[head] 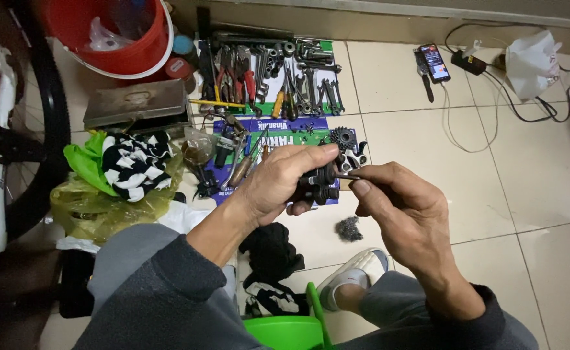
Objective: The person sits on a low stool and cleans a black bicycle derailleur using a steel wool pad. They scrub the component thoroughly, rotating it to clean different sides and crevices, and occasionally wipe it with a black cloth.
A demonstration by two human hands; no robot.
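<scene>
**Two hands work a small black part over a tiled floor strewn with tools**

Seen from above, in the centre of the frame, the left hand (278, 185) has its grip closed around a small black mechanical part (319, 185), thumb lying along the top and fingers curled beneath. The part juts out past the fingertips to the right, so its outer end sits just outside the grip. The right hand (405, 210), coming in from the lower right, pinches a thin metal rod (348, 175) between thumb and forefinger; the rod's tip meets the exposed end of the black part. What kind of tool the rod is cannot be told, since most of it is hidden in the fingers.

Behind the hands, in the upper middle, spanners, pliers and screwdrivers (265, 74) lie spread on printed sheets on the floor. Just above the part sits a toothed sprocket (341, 137). At upper left stand a red bucket (113, 39) and a flat metal box (136, 104), with a bicycle wheel (39, 116) along the left edge. A striped black-and-white cloth (133, 165) rests on a yellow-green bag at left. At upper right a phone (434, 63) lies with its screen lit, beside cables and a white bag (531, 61). At the bottom, a foot in a white sandal (356, 275) rests on the tile floor (524, 188), next to a green tub (285, 330).
</scene>
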